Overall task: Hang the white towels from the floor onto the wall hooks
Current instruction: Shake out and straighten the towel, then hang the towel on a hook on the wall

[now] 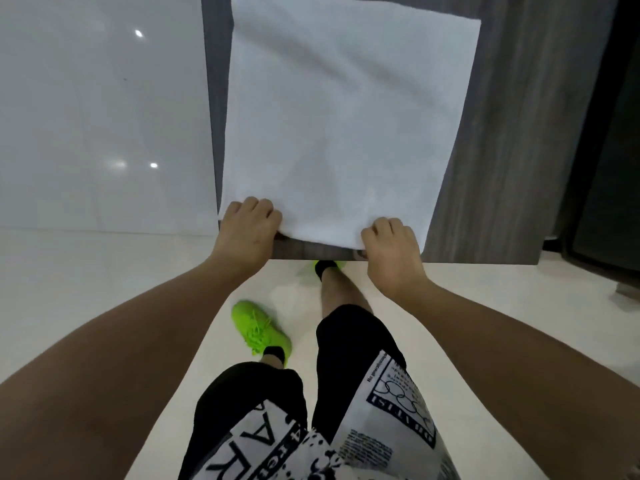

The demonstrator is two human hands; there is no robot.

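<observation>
White tiled floor (86, 282) fills the near ground, and a glossy pale wall (86, 116) rises at far left. Right of it stands a grey wood-grain panel (512, 133), with a dark opening (609, 150) at the far right edge. Against that panel hangs the white towel (346, 126), flat and spread wide; whatever holds its top is out of view, and no hooks show. The left hand (247, 230) grips the towel's lower left corner with curled fingers, and the right hand (391, 247) clutches the lower edge near the right corner. This looks like straightening a towel already hung; next would be letting go and fetching another. Green shoes (259, 327) stand below, close to the panel.
</observation>
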